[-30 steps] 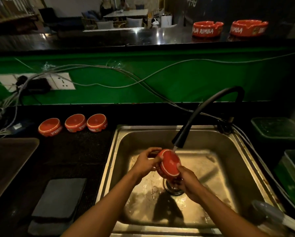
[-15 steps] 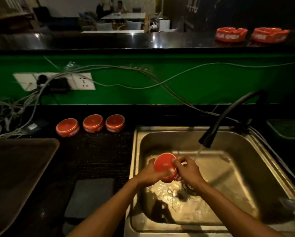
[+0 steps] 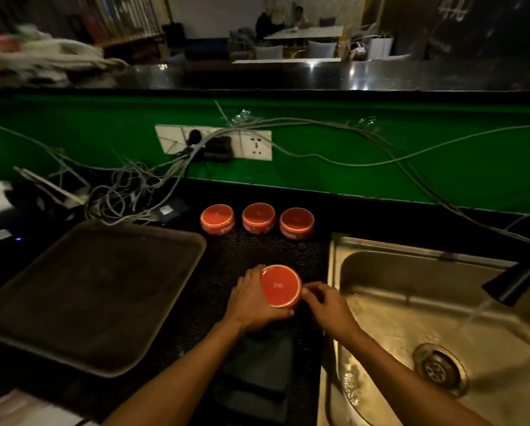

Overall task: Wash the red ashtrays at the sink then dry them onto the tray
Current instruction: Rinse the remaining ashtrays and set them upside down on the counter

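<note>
- Far left: dark tray (image 3: 82, 290) lies flat on the black desk (image 3: 257, 250), w/ a tangle of grey cables (image 3: 125, 192) just behind its far edge.
- Up on the green wall, a white socket strip (image 3: 214, 142) w/ a black adapter plugged in; cables run from it both ways.
- Mid-desk, back row: three red ashtrays (image 3: 257, 218), all upside down, side by side, near the wall edge and well apart from the hands.
- Left hand (image 3: 251, 298) curls round the left side of the fourth ashtray (image 3: 280, 285), fingers wrapping its rim, thumb under the near edge.
- That ashtray sits bottom-up btw the two hands, over the desk btw tray and sink, just above a dark folded cloth (image 3: 257, 364). Can't tell if it touches the cloth or is held clear of it.
- Right hand (image 3: 328, 309) pinches the ashtray's right rim w/ thumb and fingertips, other fingers loosely bent.
- Both forearms come in from the bottom edge, right one crossing the sink's left corner.
- Right: steel sink (image 3: 337, 265), wet and shiny, round drain (image 3: 438, 368) in the basin.
- Far right: black tap (image 3: 515, 281) angled down, water running from it into the basin.
- Background, top: dark upper counter, a lit room w/ tables and seated people beyond, blurred.
</note>
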